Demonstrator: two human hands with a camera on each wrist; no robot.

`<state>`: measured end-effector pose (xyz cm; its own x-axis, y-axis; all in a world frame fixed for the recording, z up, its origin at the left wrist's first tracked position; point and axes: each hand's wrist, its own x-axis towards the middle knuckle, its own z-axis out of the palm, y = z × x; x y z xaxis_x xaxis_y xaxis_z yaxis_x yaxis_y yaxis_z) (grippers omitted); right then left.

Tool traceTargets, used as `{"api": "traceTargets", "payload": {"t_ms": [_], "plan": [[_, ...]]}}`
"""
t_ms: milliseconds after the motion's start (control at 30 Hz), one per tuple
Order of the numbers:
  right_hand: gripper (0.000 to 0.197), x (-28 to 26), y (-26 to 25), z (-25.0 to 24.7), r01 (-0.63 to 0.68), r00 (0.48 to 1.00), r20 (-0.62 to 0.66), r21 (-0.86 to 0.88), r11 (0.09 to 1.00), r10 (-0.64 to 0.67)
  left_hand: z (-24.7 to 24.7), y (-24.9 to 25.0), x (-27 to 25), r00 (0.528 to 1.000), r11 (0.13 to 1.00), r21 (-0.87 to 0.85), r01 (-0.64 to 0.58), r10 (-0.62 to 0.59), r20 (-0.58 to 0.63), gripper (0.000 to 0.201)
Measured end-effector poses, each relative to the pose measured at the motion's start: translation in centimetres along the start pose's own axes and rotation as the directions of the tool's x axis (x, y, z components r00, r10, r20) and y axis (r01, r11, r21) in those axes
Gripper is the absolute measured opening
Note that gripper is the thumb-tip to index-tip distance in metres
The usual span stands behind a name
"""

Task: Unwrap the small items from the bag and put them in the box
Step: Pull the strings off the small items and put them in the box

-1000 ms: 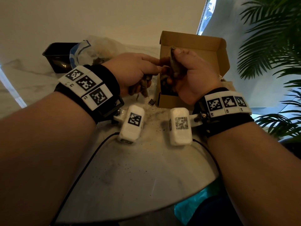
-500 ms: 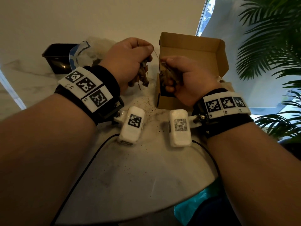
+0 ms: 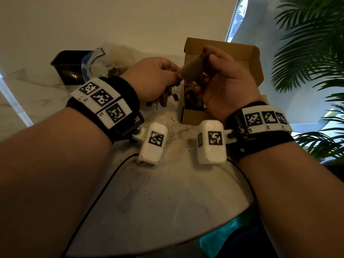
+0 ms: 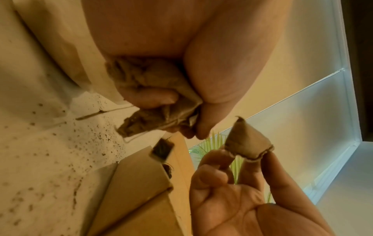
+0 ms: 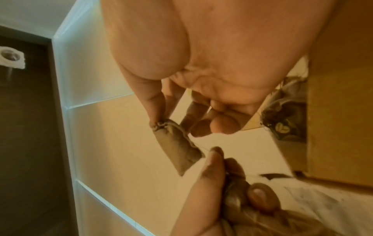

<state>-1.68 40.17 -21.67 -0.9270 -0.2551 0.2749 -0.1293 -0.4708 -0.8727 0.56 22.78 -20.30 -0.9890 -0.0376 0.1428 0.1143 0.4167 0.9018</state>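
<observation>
My right hand (image 3: 208,61) pinches a small brown burlap pouch (image 3: 191,68) by its gathered end, in the air over the front of the open cardboard box (image 3: 232,51). In the right wrist view the pouch (image 5: 177,146) hangs from thumb and fingers, and a thin thread runs from it to my left thumb. My left hand (image 3: 174,79) sits just left of the pouch and grips a crumpled bunch of burlap pieces (image 4: 153,95). Dark small items (image 5: 282,126) lie inside the box.
A clear plastic bag (image 3: 104,62) with brown contents lies behind my left hand, beside a black tray (image 3: 68,66). Dark crumbs speckle the marble table (image 3: 167,192). A palm plant (image 3: 312,53) stands at the right. Camera cables trail to the table's front edge.
My right hand has risen and turned the pouch out sideways. My left hand, raised half a second ago with a thread, has dropped back beside the pouch's end.
</observation>
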Motion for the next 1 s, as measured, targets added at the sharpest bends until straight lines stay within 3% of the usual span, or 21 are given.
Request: {"api": "traceTargets", "payload": {"t_ms": [167, 333, 767, 900, 1000], "plan": [[0.018, 0.7, 0.0, -0.1, 0.050, 0.991, -0.128, 0.114, 0.992, -0.035, -0.1, -0.2, 0.0, 0.999, 0.997, 0.065, 0.034, -0.036, 0.038, 0.009], [0.018, 0.9, 0.1, -0.3, 0.065, 0.985, -0.167, 0.151, 0.986, -0.039, 0.0, -0.5, 0.2, 0.997, 0.997, 0.027, 0.066, -0.066, 0.026, 0.008], [0.026, 1.2, 0.1, -0.9, 0.054, 0.975, -0.221, 0.090, 0.994, -0.033, -0.4, -0.5, 0.2, 0.997, 0.992, 0.100, 0.071, -0.073, 0.009, 0.013], [0.030, 1.2, 0.1, -0.8, 0.049, 0.966, -0.257, 0.059, 0.997, -0.033, -0.5, 0.1, -0.2, 0.995, 0.990, 0.125, 0.071, -0.079, 0.063, 0.013], [0.033, 1.6, 0.3, -0.6, 0.028, 0.947, -0.320, 0.013, 1.000, -0.023, -0.3, 0.7, -0.9, 0.982, 0.997, 0.067, 0.040, -0.051, 0.182, 0.010]]}}
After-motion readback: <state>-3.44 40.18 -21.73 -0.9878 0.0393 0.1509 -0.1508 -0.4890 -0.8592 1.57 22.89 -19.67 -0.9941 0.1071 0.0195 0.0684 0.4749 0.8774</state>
